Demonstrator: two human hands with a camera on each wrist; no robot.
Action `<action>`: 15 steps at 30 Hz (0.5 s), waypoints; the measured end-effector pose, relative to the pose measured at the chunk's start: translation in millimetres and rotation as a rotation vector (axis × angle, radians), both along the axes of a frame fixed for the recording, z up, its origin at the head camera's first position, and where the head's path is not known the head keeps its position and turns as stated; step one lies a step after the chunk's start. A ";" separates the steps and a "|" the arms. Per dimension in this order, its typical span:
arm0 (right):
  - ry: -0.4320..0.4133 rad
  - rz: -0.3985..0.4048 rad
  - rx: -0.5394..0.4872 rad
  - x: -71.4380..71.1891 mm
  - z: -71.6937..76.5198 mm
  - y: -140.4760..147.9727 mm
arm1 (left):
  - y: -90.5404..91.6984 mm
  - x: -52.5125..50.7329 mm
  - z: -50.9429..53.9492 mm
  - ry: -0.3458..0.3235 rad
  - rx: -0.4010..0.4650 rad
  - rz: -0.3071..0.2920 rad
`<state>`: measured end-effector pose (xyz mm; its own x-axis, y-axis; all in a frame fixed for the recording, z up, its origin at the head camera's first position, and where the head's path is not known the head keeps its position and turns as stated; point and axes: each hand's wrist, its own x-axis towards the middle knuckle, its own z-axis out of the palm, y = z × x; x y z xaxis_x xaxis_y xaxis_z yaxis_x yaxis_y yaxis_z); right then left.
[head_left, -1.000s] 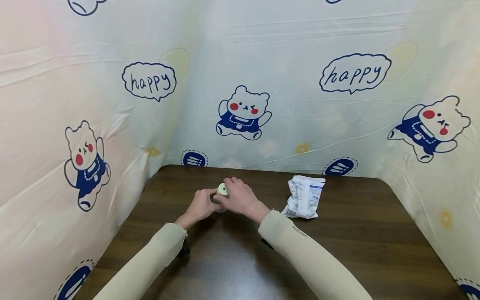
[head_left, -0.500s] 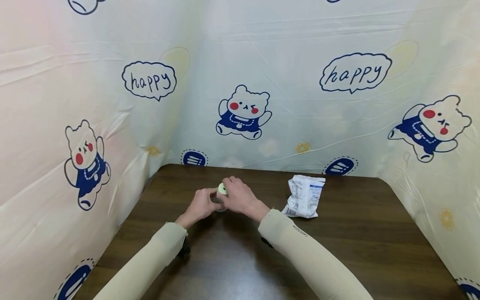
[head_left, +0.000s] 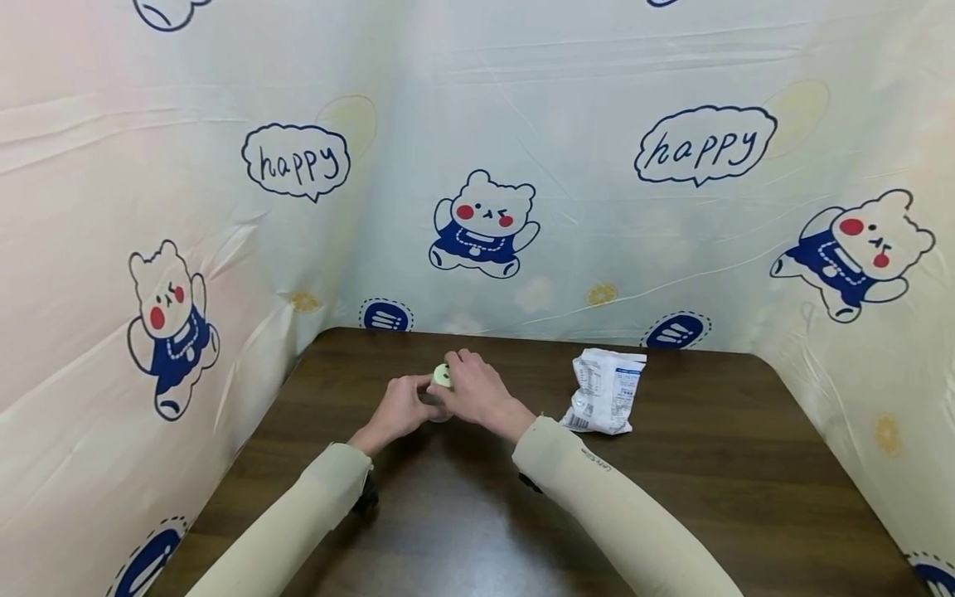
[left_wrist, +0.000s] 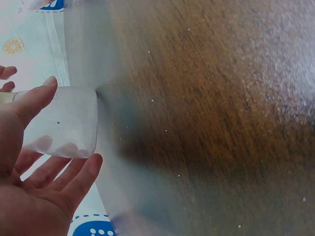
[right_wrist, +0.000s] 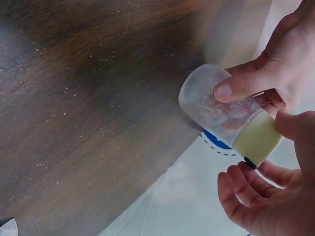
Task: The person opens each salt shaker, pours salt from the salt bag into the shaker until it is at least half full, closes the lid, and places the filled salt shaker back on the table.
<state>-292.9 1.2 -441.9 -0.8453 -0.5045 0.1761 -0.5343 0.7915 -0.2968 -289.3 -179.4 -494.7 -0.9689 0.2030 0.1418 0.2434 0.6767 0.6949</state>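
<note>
A clear container (right_wrist: 204, 96) with a pale green lid (right_wrist: 258, 137) stands on the table, whitish bits inside it. The left hand (head_left: 400, 410) grips its transparent body, thumb on one side and fingers on the other, as the left wrist view (left_wrist: 49, 162) also shows. At the lid, the right hand (head_left: 481, 393) pinches the rim between thumb and fingers; in the right wrist view a small black part (right_wrist: 250, 162) of the lid lies by the fingertips. Whether the lid is loose cannot be told.
A white printed packet (head_left: 606, 391) lies on the brown wooden table (head_left: 671, 497), right of the hands. A corner of something white (right_wrist: 8, 228) shows in the right wrist view. Behind and beside the table hangs a patterned curtain (head_left: 582, 166).
The lid seems turned slightly under the right hand, its dark mark shifted a little. Both hands otherwise keep their places.
</note>
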 end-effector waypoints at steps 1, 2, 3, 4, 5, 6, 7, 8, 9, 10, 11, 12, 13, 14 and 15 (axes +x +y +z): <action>-0.001 0.003 -0.002 -0.2 -0.4 0.2 | 0.2 -0.3 -0.1 -0.002 0.003 -0.003; -0.002 0.007 -0.004 -0.3 -0.3 0.3 | 0.2 -0.6 -0.2 -0.001 0.003 -0.005; -0.001 0.011 -0.006 -0.4 -0.1 0.3 | 0.3 -1.0 -0.4 0.004 0.002 -0.007; 0.000 0.018 -0.006 -0.5 0.4 0.3 | 0.5 -1.4 -0.4 0.008 0.001 -0.008; 0.002 0.027 -0.005 -0.5 1.0 0.4 | 0.5 -1.8 -0.7 0.013 0.000 -0.007; 0.001 0.034 -0.005 -0.3 1.8 0.4 | 0.4 -2.2 -0.9 0.017 -0.001 -0.006; 0.000 0.042 -0.002 0.0 2.8 0.3 | 0.1 -2.4 -1.3 0.021 -0.001 -0.005; 0.000 0.047 0.001 0.3 3.6 0.4 | -0.1 -2.5 -1.6 0.025 -0.003 -0.004; -0.001 0.051 0.004 0.7 3.9 0.6 | -0.3 -2.6 -2.1 0.025 -0.001 -0.004; -0.001 0.052 0.008 0.8 4.1 0.7 | -0.6 -2.6 -2.5 0.023 -0.002 -0.004; -0.002 0.049 0.015 1.1 4.1 0.8 | -0.9 -2.4 -2.9 0.021 -0.002 -0.004; -0.001 0.044 0.020 1.2 3.9 0.8 | -0.9 -2.2 -3.0 0.019 -0.001 -0.003; 0.004 0.038 0.028 1.2 3.5 0.9 | -1.0 -1.9 -3.2 0.019 -0.001 -0.003; 0.007 0.031 0.032 1.1 3.0 0.8 | -0.9 -1.6 -3.3 0.018 0.000 -0.002; 0.009 0.023 0.033 1.0 2.6 0.8 | -0.7 -1.2 -3.1 0.018 0.001 -0.002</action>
<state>-291.9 2.0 -439.3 -0.8318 -0.5293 0.1669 -0.5550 0.7882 -0.2659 -290.5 -180.1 -497.7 -0.9657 0.2050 0.1592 0.2573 0.6753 0.6912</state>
